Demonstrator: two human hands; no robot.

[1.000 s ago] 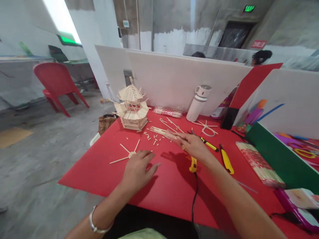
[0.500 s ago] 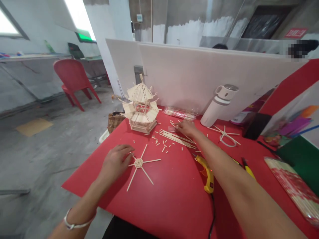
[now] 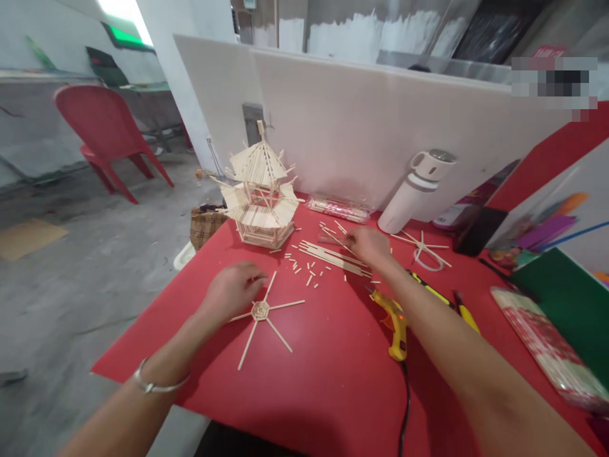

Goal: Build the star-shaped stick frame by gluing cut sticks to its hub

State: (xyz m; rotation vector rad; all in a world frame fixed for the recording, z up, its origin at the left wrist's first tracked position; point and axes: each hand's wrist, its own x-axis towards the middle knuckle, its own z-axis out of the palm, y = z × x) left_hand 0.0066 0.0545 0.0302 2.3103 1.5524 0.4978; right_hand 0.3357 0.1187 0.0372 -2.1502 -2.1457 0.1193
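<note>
My left hand point(image 3: 231, 292) rests on the red table point(image 3: 323, 387), fingers curled, touching the left side of a star-shaped piece of wooden sticks point(image 3: 262, 311). My right hand point(image 3: 368, 244) reaches over a pile of long wooden sticks point(image 3: 333, 256) and pinches at one of them. A wooden stick pagoda model point(image 3: 259, 190) stands at the back left of the table. Short stick offcuts point(image 3: 304, 274) lie scattered between the hands.
A yellow glue gun point(image 3: 394, 317) with a black cord lies by my right forearm. A white flask point(image 3: 415, 190), a clear stick box point(image 3: 339, 207), another stick star point(image 3: 423, 246), yellow tools point(image 3: 464, 314) and a wrapped stick bundle point(image 3: 547, 352) lie right. White partition behind; red chair point(image 3: 99, 127) left.
My right hand moved from the table's middle out to the stick pile. My left hand shifted to the left side of the stick star. The view turned a little.
</note>
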